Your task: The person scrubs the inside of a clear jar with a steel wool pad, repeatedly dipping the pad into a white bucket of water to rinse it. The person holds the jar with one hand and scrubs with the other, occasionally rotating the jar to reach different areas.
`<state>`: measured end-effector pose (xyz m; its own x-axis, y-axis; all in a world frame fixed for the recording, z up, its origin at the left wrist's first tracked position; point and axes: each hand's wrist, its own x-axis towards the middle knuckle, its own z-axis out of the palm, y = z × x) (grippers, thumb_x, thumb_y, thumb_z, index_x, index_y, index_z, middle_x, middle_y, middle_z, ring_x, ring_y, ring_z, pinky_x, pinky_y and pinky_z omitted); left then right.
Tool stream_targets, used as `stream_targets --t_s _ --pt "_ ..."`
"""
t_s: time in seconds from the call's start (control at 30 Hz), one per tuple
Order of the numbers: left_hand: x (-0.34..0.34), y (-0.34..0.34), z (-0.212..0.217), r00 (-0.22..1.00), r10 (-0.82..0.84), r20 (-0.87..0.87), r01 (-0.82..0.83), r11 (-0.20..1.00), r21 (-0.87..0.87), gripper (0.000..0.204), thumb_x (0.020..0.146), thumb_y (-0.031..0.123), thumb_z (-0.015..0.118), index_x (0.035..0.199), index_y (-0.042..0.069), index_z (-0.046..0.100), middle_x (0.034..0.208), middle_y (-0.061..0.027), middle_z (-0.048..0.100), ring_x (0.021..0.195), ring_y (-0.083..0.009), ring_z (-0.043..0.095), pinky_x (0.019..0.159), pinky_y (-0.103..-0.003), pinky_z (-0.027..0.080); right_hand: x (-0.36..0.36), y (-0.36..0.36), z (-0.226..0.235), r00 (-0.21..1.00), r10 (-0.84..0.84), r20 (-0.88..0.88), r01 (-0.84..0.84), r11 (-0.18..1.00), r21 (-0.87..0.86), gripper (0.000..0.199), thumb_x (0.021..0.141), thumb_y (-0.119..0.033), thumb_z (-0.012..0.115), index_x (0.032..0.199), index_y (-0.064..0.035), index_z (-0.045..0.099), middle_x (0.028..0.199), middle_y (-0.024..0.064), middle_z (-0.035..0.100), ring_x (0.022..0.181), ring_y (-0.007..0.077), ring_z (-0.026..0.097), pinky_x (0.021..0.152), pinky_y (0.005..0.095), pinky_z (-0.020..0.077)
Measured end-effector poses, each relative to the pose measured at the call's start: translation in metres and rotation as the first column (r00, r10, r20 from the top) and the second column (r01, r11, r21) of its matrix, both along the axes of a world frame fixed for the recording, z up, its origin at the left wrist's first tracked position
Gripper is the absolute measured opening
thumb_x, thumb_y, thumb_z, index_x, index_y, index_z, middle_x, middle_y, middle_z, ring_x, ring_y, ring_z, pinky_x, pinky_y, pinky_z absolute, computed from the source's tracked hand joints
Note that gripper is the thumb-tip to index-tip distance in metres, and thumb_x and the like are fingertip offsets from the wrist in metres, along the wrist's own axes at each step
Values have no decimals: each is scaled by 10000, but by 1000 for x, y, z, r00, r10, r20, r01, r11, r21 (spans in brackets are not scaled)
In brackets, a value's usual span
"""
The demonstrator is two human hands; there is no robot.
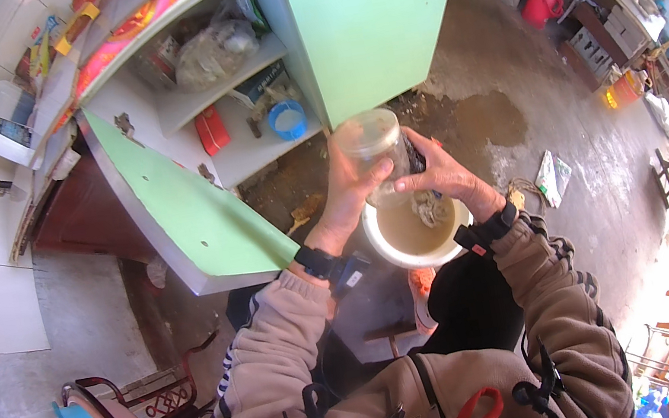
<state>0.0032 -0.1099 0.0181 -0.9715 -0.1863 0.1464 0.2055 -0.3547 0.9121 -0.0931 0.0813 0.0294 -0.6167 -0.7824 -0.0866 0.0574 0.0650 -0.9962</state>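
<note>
A clear jar (pixel 373 137) with a pale lid is held up between my two hands, in front of the lower cabinet. My left hand (pixel 345 179) wraps its left side, the thumb lying across the front. My right hand (pixel 449 171) grips it from the right, thumb near the jar's lower part. Something dark shows between the jar and my right fingers; I cannot make out what it is. Below the hands stands a white basin (pixel 422 261) of murky, brownish water. A crumpled pale rag (pixel 434 209) lies in it at the right side.
The green cabinet door (pixel 191 198) stands open at left; another door (pixel 376 27) is closed. On the shelves are plastic bags (pixel 218 52), a red box (pixel 211 130) and a blue cup (pixel 287 119). Chairs (pixel 164 402) stand lower left. Wet patches (pixel 491 118) mark the floor.
</note>
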Motion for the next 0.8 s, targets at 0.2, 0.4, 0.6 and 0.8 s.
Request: stream_targets --t_s 0.2,0.4,0.6,0.8 --pt "8 1 4 999 -27 -17 27 999 -33 964 975 147 857 1688 99 210 1631 -131 439 1531 -270 453 1290 -461 381 5 5 9 998 5 -61 -9 998 -67 1080 795 -200 1019 1672 -4 421 1528 124 628 1427 214 572 1239 406 440" --pt "26 16 7 991 73 113 -63 994 -89 976 999 196 858 1697 107 183 1657 -138 419 1548 -258 440 1290 -462 386 9 6 9 945 -45 -325 38 999 -27 1054 759 -290 1036 1637 -46 506 1443 170 705 1312 261 693 1135 426 544" --pt "59 29 21 907 125 401 -113 992 -53 941 978 367 877 1639 121 255 1614 -123 465 1500 -248 474 1216 -490 431 20 18 6 665 -72 -744 213 972 97 1074 689 -363 1017 1622 -114 547 1352 205 737 1201 377 748 1025 459 602" --pt "78 32 44 820 187 541 -160 982 -98 988 924 592 874 1614 135 335 1525 -113 513 1403 -246 539 1093 -513 502 41 25 17 535 41 -844 204 963 176 1080 648 -295 1010 1611 -123 554 1228 183 741 1130 401 735 942 496 613"
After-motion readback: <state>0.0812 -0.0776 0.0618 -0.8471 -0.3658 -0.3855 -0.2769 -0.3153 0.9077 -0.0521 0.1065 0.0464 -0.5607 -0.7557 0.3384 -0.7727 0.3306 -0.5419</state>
